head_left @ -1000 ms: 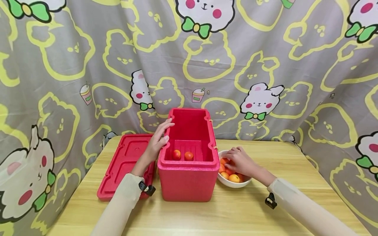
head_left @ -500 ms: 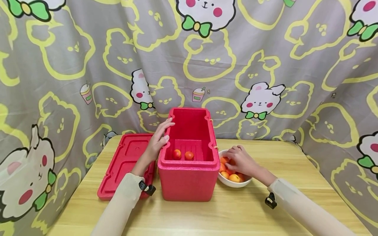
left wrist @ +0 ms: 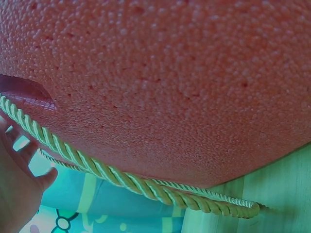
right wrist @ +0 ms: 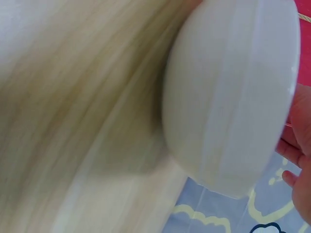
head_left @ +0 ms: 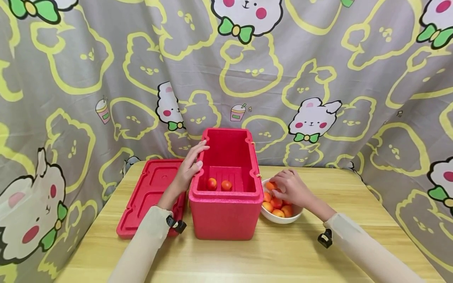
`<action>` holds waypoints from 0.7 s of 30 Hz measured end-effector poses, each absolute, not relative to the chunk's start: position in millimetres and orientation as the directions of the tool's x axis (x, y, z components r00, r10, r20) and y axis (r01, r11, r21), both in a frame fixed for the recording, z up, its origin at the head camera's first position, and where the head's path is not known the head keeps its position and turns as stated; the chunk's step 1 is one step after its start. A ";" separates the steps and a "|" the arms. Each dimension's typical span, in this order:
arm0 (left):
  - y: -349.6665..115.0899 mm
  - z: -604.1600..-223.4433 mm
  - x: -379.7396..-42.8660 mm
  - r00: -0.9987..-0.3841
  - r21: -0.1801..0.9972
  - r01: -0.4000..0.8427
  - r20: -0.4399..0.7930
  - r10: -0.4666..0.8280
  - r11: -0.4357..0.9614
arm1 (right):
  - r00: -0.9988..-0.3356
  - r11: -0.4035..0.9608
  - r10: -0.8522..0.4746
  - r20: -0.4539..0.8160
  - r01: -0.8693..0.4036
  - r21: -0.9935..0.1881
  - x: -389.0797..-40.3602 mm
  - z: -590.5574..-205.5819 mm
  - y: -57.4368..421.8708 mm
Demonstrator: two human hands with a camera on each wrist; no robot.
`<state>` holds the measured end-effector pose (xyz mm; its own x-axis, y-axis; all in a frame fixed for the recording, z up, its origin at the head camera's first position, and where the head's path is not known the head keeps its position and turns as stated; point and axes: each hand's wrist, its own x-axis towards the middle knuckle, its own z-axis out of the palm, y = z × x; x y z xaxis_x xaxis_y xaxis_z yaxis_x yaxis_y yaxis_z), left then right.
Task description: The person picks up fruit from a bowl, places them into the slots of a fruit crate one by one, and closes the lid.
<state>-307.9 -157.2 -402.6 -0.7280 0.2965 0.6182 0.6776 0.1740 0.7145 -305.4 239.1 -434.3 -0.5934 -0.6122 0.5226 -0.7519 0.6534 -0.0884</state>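
Note:
A tall red foam box (head_left: 226, 218) holds two small orange-red fruits, one at left (head_left: 211, 184) and one at right (head_left: 226, 185), on its floor. My left hand (head_left: 185, 171) rests on its left rim with fingers extended; in the left wrist view this hand (left wrist: 19, 179) is beside a twisted rope (left wrist: 116, 174). My right hand (head_left: 291, 188) is over the white bowl (head_left: 281, 219), fingers bent and pinching an orange fruit (head_left: 271, 185) at its far side. More orange-red fruits (head_left: 277, 213) lie below. In the right wrist view the bowl (right wrist: 228, 97) partly hides that hand.
A red lid (head_left: 152, 188) lies flat on the wooden table (head_left: 283, 255), left of the box and partly under my left arm. Behind the table hangs a patterned curtain (head_left: 255, 70). The bowl stands close to the box's right side.
My right hand has risen a little and shifted away from me, with a fruit at its fingertips. Fruits in the bowl have shifted. My left hand has stayed put.

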 end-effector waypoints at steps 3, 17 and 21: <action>-157.4 -402.6 -307.8 -0.727 0.712 0.679 0.619 0.297 0.177 | -0.579 0.647 -0.592 0.561 -0.756 -0.099 -305.1 -427.5 240.2; -157.7 -401.4 -307.2 -0.726 0.708 0.681 0.620 0.297 0.186 | -0.490 0.642 -0.506 0.709 -0.763 -0.069 -306.7 -389.3 244.7; -157.4 -402.2 -306.6 -0.727 0.711 0.680 0.618 0.299 0.182 | -0.490 0.646 -0.475 0.731 -0.758 -0.089 -305.8 -381.4 244.1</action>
